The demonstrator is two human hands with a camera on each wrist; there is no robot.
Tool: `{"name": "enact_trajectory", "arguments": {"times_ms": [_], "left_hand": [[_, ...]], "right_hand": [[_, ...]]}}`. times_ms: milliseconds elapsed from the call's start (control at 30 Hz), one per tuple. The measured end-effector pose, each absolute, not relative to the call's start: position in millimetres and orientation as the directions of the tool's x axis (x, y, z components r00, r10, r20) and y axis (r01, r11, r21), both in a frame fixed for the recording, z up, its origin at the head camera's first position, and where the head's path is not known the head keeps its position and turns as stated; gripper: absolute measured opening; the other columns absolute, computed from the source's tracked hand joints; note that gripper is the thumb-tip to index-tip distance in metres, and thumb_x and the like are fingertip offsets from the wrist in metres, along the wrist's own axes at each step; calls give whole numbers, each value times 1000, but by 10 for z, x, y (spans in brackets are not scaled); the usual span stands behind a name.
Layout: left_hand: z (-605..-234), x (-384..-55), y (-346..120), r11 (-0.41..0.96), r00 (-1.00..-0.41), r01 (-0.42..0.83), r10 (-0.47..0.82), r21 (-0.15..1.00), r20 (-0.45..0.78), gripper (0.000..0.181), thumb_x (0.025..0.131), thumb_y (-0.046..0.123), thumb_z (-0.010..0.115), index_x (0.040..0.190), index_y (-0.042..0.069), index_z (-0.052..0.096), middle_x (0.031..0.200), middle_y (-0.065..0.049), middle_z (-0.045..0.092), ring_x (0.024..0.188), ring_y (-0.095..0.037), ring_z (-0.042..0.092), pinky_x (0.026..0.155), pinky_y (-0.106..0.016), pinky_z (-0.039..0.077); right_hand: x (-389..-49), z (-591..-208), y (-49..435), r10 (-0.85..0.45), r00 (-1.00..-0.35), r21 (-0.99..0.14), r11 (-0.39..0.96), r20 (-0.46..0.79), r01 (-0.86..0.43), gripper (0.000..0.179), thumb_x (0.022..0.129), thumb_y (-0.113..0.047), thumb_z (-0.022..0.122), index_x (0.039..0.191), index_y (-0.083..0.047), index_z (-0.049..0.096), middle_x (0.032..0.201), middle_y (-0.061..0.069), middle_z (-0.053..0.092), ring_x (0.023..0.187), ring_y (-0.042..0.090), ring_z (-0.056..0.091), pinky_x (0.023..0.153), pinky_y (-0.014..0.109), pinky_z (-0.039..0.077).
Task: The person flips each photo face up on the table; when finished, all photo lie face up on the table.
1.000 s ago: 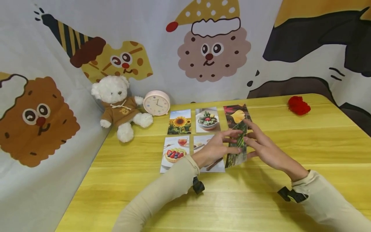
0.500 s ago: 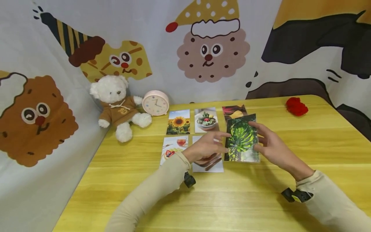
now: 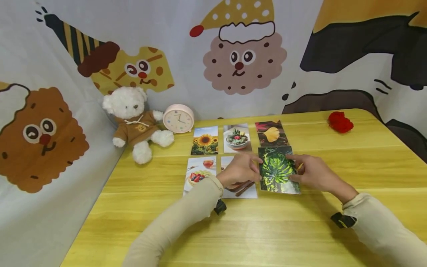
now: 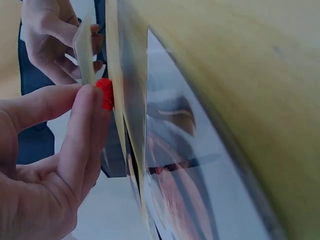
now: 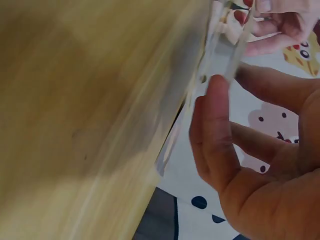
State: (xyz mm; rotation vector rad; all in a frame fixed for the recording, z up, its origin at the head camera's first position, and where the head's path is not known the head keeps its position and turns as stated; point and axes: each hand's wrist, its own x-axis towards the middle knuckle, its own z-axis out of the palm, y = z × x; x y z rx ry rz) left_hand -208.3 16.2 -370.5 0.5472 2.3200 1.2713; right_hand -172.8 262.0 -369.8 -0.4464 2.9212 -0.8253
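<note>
A photo card with a green monstera leaf (image 3: 277, 167) is held just above the table, slightly tilted. My left hand (image 3: 241, 169) pinches its left edge, and my right hand (image 3: 311, 171) pinches the right edge between thumb and fingers. The left wrist view shows the card edge-on (image 4: 84, 52) between both hands. Behind it lies a yellow leaf card (image 3: 272, 134). Under my left hand is a card with brown sticks (image 3: 245, 189), partly hidden. A fruit tart card (image 3: 200, 172), a sunflower card (image 3: 205, 141) and a cactus bowl card (image 3: 237, 138) lie to the left.
A white teddy bear (image 3: 136, 126) in a brown hoodie sits at the back left beside a pink round clock (image 3: 178, 118). A red fuzzy bundle (image 3: 340, 122) lies at the back right. A cartoon-printed cloth (image 3: 186, 74) hangs behind the yellow wooden table (image 3: 233, 237).
The monstera card has turned to face up, then come down and nearer, uncovering more of the yellow leaf card. Both hands keep to its side edges.
</note>
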Motion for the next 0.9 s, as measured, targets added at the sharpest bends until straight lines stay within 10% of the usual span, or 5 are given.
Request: {"name": "enact_trajectory", "arguments": {"times_ms": [400,600,900], "left_hand": [[-3691,-2077,240,572,-802,137,544,809,-248,48,81,0,77,128,-3,65,93,-9,79,59,-18,64,51,-24,48],[-3691,-2058,255,572,-802,92,528,815,-280,41,82,4,78,122,-4,69,124,-16,72,56,-8,51,64,-21,51],[-3670,-2053,253,639,-818,145,507,755,-273,30,90,10,72,119,1,73,126,-12,72,40,-9,34,56,-22,45]], "right_hand": [[-1773,-3760,2613,-301,-948,-443,867,-101,-228,68,81,-16,81,139,7,54,74,2,55,63,13,45,62,27,38],[-1789,-3793,2629,-295,-945,-421,882,-141,-213,68,81,-18,81,138,8,54,72,1,55,62,14,45,62,27,38],[-1850,-3778,2591,-323,-936,-357,898,-136,-258,66,82,-17,79,138,9,54,72,2,60,62,14,47,59,26,37]]}}
